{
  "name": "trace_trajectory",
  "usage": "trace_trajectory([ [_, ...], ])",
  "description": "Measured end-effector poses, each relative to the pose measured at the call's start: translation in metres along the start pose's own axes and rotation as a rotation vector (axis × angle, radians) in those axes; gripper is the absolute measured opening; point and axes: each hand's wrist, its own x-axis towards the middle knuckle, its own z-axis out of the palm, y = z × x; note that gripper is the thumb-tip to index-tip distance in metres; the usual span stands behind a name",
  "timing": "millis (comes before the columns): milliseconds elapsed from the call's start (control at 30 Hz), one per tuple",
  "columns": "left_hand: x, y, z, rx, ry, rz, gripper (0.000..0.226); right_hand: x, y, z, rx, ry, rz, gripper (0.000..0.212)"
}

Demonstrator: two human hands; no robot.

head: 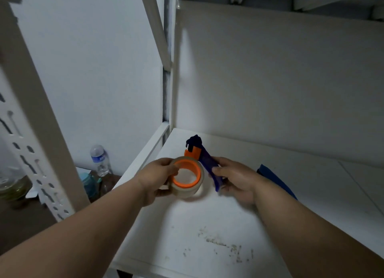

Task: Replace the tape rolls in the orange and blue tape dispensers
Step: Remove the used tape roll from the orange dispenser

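Observation:
Over the white shelf board (207, 225) I hold a tape dispenser with an orange hub (188, 175) and a dark blue handle (208, 163). A roll of clear tape (187, 192) sits around the orange hub. My left hand (155, 178) grips the roll from the left, thumb over its rim. My right hand (234, 178) is closed on the blue handle. The dispenser's dark blue head with an orange part (193, 149) points away from me. A second blue object (274, 180) lies on the shelf behind my right wrist, mostly hidden.
White shelf walls stand at the back and left, with a perforated upright post (31, 132) at the left. Below on the left sit a water bottle (99, 159), a teal-lidded jar (89, 184) and a glass jar (12, 184). Dirt flecks mark the shelf front.

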Motion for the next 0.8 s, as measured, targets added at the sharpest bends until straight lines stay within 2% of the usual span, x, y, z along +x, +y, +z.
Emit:
trace_trajectory([
  [100, -0.002, 0.004, -0.005, 0.026, -0.011, 0.033, 0.026, -0.001, 0.002, -0.008, -0.093, 0.004, 0.014, 0.043],
  [167, -0.003, 0.006, -0.001, 0.018, 0.008, 0.048, 0.044, 0.003, 0.003, -0.003, -0.340, 0.061, 0.012, 0.050],
  [233, -0.004, 0.006, 0.005, 0.001, 0.034, 0.059, 0.059, 0.005, 0.004, 0.007, -0.584, 0.196, -0.051, 0.050],
  [300, -0.005, 0.005, 0.010, -0.006, 0.056, 0.063, 0.061, 0.002, 0.001, 0.017, -0.732, 0.410, -0.229, 0.031],
  [333, -0.006, 0.004, 0.014, -0.018, 0.067, 0.064, 0.060, -0.002, 0.000, 0.023, -0.754, 0.460, -0.368, 0.017],
  [367, -0.006, 0.003, 0.017, -0.038, 0.078, 0.063, 0.060, -0.004, -0.002, 0.030, -0.754, 0.437, -0.486, 0.006],
  [433, -0.008, 0.001, 0.021, -0.122, 0.079, 0.058, 0.060, -0.010, -0.001, 0.047, -0.754, 0.237, -0.557, 0.009],
  [500, -0.012, 0.002, 0.023, -0.224, 0.028, 0.050, 0.052, -0.016, 0.000, 0.058, -0.651, 0.041, -0.423, 0.010],
  [567, -0.016, 0.004, 0.022, -0.325, -0.017, 0.031, 0.040, -0.017, 0.003, 0.060, -0.421, -0.056, -0.270, 0.018],
  [633, -0.016, 0.004, 0.020, -0.420, 0.019, 0.000, 0.030, -0.019, 0.004, 0.060, -0.318, -0.035, -0.232, 0.033],
  [800, -0.014, 0.003, 0.013, -0.380, 0.050, -0.020, 0.031, -0.024, -0.002, 0.064, -0.304, 0.046, -0.202, 0.028],
])
